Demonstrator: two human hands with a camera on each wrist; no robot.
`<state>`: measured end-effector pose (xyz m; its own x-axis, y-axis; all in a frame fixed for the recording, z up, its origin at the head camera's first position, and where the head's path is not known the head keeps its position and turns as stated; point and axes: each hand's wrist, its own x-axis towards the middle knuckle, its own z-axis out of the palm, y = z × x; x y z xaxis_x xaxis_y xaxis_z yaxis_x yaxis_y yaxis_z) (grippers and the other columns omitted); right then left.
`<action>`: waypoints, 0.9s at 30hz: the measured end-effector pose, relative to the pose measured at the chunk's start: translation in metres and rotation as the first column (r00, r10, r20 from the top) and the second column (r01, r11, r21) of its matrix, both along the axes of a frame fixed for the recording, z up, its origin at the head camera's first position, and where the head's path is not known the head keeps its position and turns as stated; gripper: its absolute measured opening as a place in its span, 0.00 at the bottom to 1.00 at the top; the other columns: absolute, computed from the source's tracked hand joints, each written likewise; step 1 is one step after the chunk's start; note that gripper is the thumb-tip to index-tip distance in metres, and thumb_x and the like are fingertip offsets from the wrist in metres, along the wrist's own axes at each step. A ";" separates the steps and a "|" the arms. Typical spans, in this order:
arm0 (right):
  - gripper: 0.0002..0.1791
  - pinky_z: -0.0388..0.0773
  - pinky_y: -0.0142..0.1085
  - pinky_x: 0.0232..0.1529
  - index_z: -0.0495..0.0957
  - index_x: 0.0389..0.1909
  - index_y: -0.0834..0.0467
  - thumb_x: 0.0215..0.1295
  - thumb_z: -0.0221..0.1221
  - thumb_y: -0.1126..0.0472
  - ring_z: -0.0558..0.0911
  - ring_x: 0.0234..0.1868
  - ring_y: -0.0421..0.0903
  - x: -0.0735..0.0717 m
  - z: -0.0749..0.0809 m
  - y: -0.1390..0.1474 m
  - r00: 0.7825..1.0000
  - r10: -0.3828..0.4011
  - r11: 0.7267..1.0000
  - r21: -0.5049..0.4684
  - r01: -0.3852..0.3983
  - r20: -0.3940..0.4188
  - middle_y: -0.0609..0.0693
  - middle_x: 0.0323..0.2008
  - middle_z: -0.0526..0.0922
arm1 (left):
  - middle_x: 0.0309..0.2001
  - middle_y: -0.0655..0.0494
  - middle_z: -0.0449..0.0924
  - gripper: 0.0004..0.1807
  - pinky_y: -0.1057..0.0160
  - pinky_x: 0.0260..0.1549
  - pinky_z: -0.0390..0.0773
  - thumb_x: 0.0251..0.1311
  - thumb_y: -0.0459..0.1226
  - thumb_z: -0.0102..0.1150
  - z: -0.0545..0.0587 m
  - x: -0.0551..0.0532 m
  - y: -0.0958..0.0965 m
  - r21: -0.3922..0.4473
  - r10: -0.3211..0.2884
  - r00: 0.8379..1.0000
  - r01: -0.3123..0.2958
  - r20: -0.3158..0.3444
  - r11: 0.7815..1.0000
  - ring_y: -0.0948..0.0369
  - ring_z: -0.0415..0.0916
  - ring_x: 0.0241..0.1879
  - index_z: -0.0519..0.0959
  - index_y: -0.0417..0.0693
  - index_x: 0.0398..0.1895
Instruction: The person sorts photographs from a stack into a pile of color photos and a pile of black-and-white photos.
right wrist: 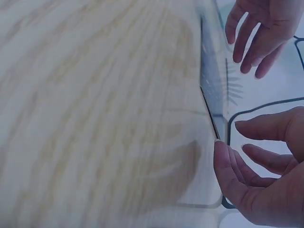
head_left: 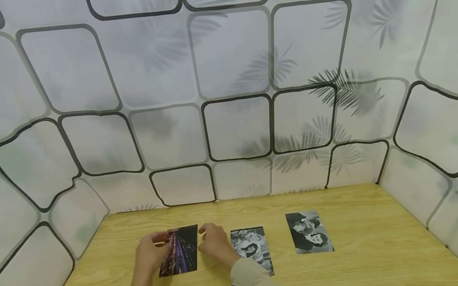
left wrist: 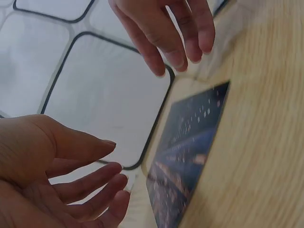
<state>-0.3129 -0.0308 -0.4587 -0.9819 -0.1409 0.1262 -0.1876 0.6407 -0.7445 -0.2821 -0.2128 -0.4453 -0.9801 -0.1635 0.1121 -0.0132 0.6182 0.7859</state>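
The left hand [head_left: 148, 257] is at nine o'clock of the colour photo [head_left: 180, 252]; its grip is spread, the fingers a little bent. The colour photo lies on the desk [head_left: 371, 250], between both hands. At its three o'clock is the right hand [head_left: 216, 243], its grip also spread; whether a fingertip touches the colour photo, I cannot tell. Toward four o'clock from this hand lies a grey photo [head_left: 249, 245], and at its three o'clock a second grey photo [head_left: 310, 234].
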 end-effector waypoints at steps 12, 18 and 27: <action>0.21 0.84 0.47 0.38 0.83 0.53 0.63 0.56 0.70 0.71 0.85 0.42 0.56 0.001 0.026 0.036 0.997 0.060 0.997 0.046 -0.062 0.037 0.58 0.42 0.87 | 0.52 0.33 0.84 0.20 0.46 0.48 0.84 0.61 0.26 0.62 0.018 0.005 0.033 0.034 -0.070 0.996 0.072 -0.052 0.997 0.43 0.83 0.48 0.81 0.30 0.58; 0.21 0.84 0.49 0.39 0.82 0.54 0.65 0.57 0.70 0.71 0.84 0.43 0.58 0.004 0.035 0.047 0.995 0.077 0.995 0.055 -0.081 0.065 0.61 0.45 0.86 | 0.52 0.33 0.83 0.20 0.50 0.43 0.86 0.62 0.26 0.63 0.021 0.008 0.050 0.068 -0.113 0.993 0.115 -0.043 0.991 0.45 0.83 0.47 0.80 0.30 0.58; 0.21 0.84 0.50 0.39 0.82 0.53 0.66 0.56 0.69 0.71 0.84 0.42 0.58 0.005 0.039 0.068 0.994 0.082 0.993 0.081 -0.088 0.069 0.62 0.44 0.86 | 0.53 0.38 0.83 0.19 0.53 0.39 0.86 0.63 0.28 0.65 0.016 0.008 0.073 0.044 -0.156 0.987 0.158 -0.035 0.987 0.49 0.83 0.46 0.82 0.36 0.57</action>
<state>-0.3075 0.0369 -0.4199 -0.9717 -0.2316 0.0466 -0.1970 0.6851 -0.7013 -0.2738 -0.1393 -0.4296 -0.9902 -0.0137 0.1390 0.1061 0.5735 0.8123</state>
